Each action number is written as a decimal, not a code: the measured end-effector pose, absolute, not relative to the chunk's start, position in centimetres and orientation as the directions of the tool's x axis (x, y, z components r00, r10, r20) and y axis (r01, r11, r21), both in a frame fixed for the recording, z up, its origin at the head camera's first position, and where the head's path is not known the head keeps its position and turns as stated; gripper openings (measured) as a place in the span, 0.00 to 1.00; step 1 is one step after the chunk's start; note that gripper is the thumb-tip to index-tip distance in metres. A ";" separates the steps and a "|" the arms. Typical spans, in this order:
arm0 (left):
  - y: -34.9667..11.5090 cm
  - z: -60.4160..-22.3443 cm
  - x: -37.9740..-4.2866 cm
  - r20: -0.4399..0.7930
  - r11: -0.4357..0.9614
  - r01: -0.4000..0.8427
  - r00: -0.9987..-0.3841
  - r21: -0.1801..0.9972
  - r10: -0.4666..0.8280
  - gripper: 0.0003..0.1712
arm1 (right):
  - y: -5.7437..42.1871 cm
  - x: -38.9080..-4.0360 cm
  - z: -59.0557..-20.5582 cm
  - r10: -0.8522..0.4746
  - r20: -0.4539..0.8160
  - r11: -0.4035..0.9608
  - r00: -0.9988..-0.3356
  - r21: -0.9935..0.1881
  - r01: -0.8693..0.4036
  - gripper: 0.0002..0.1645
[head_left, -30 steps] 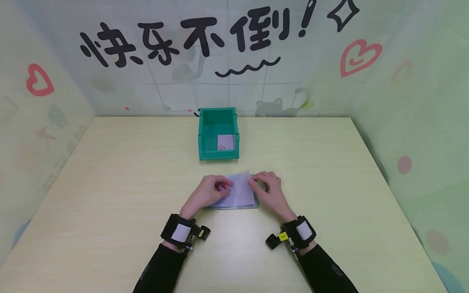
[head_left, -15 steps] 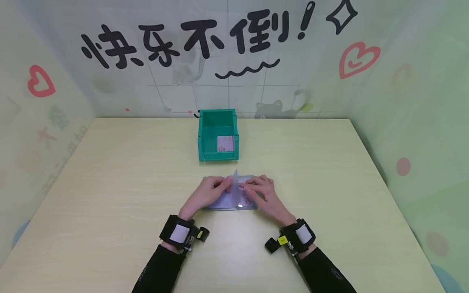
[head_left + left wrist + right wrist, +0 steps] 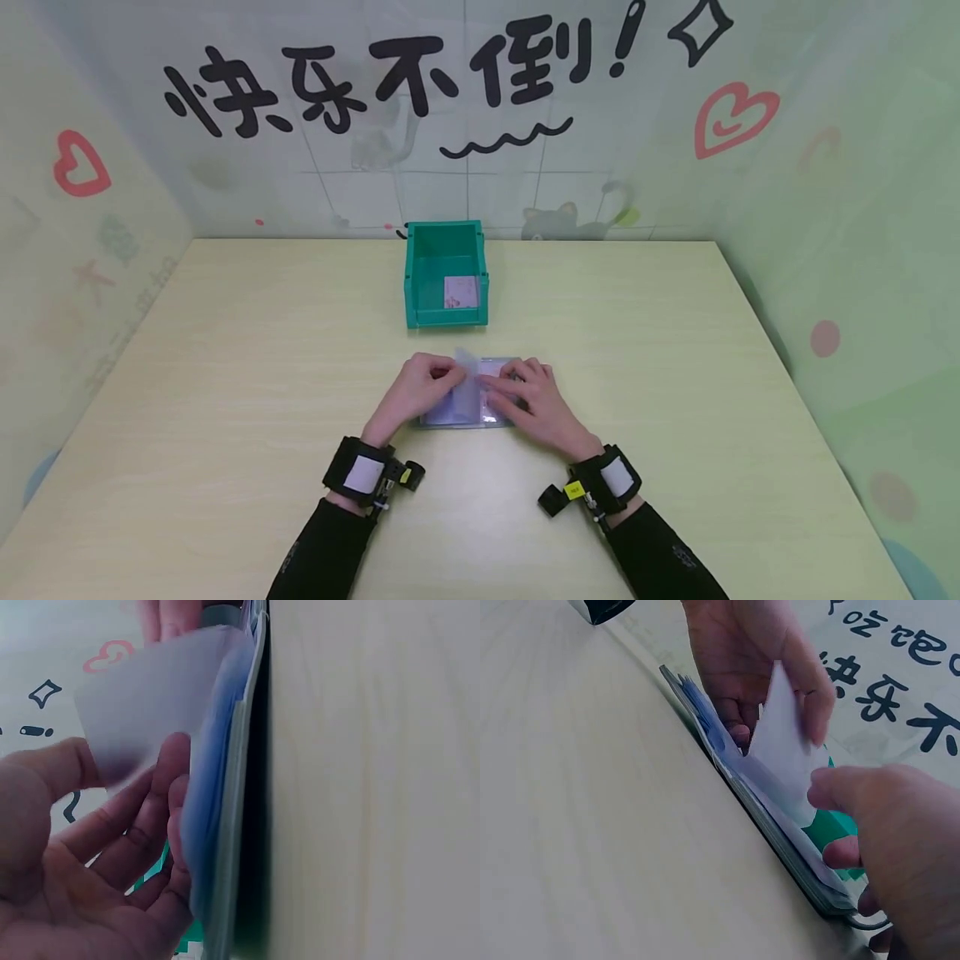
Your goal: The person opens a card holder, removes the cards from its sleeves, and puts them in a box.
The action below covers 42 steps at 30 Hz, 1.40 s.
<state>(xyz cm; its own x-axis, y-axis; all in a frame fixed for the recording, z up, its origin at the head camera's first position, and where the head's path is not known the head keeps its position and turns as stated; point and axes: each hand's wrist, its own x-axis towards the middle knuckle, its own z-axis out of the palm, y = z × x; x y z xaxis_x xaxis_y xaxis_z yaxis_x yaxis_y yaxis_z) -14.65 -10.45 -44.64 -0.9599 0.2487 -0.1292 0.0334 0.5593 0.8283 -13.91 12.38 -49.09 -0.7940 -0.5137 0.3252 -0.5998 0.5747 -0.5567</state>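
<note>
A small booklet lies open on the table, with a pink-patterned page on its right side. One translucent pale page stands up from the middle, leaning left. My left hand pinches that page between thumb and fingers, as the left wrist view shows on the raised page. Over the booklet's right half, my right hand has its fingers extended, fingertips at the inner part of the page. In the right wrist view, its thumb is at the edge of the raised sheet.
Behind the booklet stands a green bin with a pinkish square card inside. The pale wooden table reaches back to a printed wall cloth. A dark loop shows at the booklet's end in the right wrist view.
The page has swung from the right side over to the left, first upright and now leaning left in my left hand. My right hand has moved left from the page's edge onto the booklet.
</note>
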 end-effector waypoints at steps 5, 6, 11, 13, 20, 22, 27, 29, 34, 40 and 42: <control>-10.9 -44.6 -14.5 -0.120 0.576 0.006 -0.977 0.817 0.179 0.13 | 12.7 -14.0 -49.1 -0.436 0.302 0.653 -0.848 -0.542 -0.529 0.26; -11.0 -44.6 -14.5 -0.119 0.584 -0.002 -0.979 0.812 0.162 0.13 | 12.8 -14.0 -49.1 -0.419 0.291 0.673 -0.860 -0.537 -0.510 0.28; -11.2 -44.3 -14.4 -0.152 0.629 -0.066 -0.985 0.774 0.084 0.20 | 13.4 -14.3 -49.0 -0.374 0.234 0.735 -0.897 -0.515 -0.441 0.40; -11.3 -44.1 -14.4 -0.170 0.639 -0.090 -0.983 0.764 0.064 0.24 | 13.5 -14.4 -48.9 -0.373 0.216 0.744 -0.902 -0.511 -0.430 0.42; -11.4 -44.0 -14.3 -0.173 0.643 -0.103 -0.984 0.759 0.047 0.31 | 13.6 -14.6 -48.5 -0.372 0.169 0.762 -0.913 -0.506 -0.404 0.44; -11.5 -44.1 -14.3 -0.176 0.645 -0.104 -0.983 0.757 0.049 0.31 | 13.5 -14.6 -48.5 -0.368 0.158 0.767 -0.916 -0.505 -0.396 0.45; -11.4 -44.1 -14.2 -0.175 0.663 -0.102 -0.984 0.742 0.044 0.31 | 13.5 -14.5 -48.5 -0.352 0.139 0.776 -0.926 -0.509 -0.371 0.45; -11.1 -44.0 -14.1 -0.141 0.686 -0.071 -0.989 0.724 0.047 0.30 | 13.5 -14.4 -48.5 -0.343 0.134 0.780 -0.930 -0.510 -0.362 0.45; -9.7 -43.9 -13.8 -0.022 0.713 0.079 -0.991 0.697 0.131 0.23 | 13.5 -14.3 -48.5 -0.332 0.141 0.784 -0.933 -0.509 -0.356 0.45; -8.3 -44.2 -13.5 -0.036 0.672 0.137 -0.971 0.728 0.236 0.16 | 13.3 -14.4 -48.7 -0.339 0.168 0.786 -0.926 -0.491 -0.376 0.44; -8.2 -44.2 -13.5 -0.040 0.674 0.131 -0.972 0.727 0.233 0.16 | 13.3 -14.4 -48.6 -0.342 0.168 0.788 -0.924 -0.485 -0.380 0.44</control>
<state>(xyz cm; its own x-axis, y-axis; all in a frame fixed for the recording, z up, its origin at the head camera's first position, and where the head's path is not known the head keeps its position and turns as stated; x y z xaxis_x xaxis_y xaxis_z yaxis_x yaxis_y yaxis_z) -13.48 -8.20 -44.23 -0.9716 0.2331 -0.0402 0.1315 0.6736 0.7273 -14.43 13.30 -48.65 -0.9245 -0.3423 0.1677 -0.3797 0.7877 -0.4852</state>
